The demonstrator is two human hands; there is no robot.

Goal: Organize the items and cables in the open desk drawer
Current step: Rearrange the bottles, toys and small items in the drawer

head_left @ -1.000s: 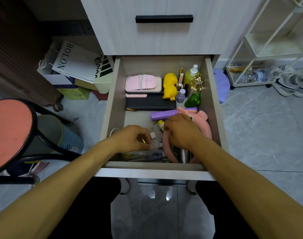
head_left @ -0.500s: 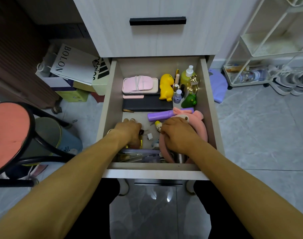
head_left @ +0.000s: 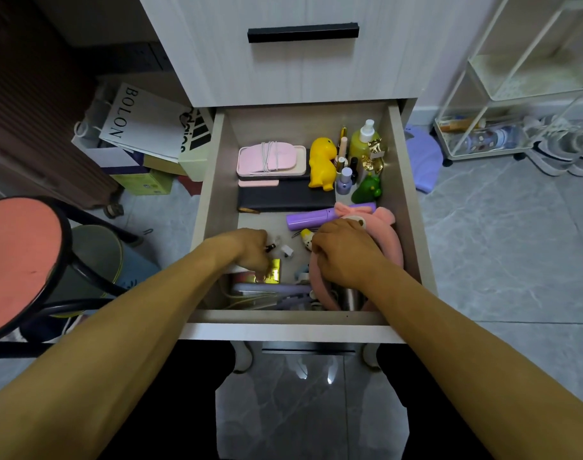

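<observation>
The open desk drawer [head_left: 403,180] is reached into by both hands. The left hand [head_left: 250,249] is held knuckles up over a gold foil packet [head_left: 274,273], its fingers curled under; what they pinch cannot be told. The right hand [head_left: 345,255] rests on the pink plush headband [head_left: 391,240], fingers curled round its band. A purple tube [head_left: 311,218] lies just behind, and cables are bundled at the front left.

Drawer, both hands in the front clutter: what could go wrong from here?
1. The left hand works beside a small white adapter; a sweep could bury it in the front pile.
2. The right hand lies on the pink headband; dragging it back may roll the purple tube toward the bottles.
</observation>
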